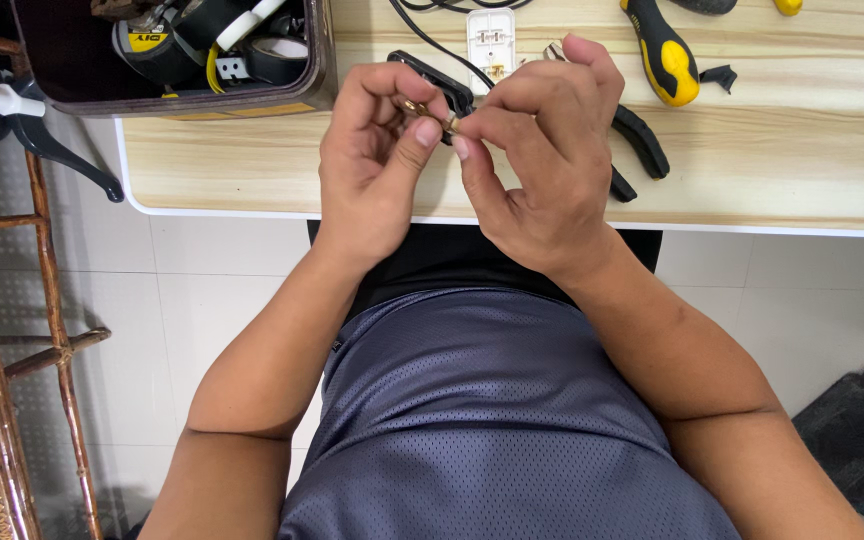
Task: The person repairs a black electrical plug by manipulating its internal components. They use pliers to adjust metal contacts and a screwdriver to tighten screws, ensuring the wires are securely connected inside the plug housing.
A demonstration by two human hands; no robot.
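My left hand [372, 165] and my right hand [542, 165] meet over the near edge of a light wooden table [802, 150]. Both pinch a small brass-coloured metal part [442, 122] between thumbs and fingertips. A black plug piece [432, 75] with a black cable [422, 30] lies just behind my left fingers. A white socket part [490, 38] rests on the table beyond the hands. Black-handled pliers [642, 140] lie partly hidden behind my right hand.
A yellow and black screwdriver [664, 55] lies at the back right. A dark box [182, 55] holding tape rolls and tools stands at the table's left end. A wooden chair frame [42, 300] stands at the left over a tiled floor.
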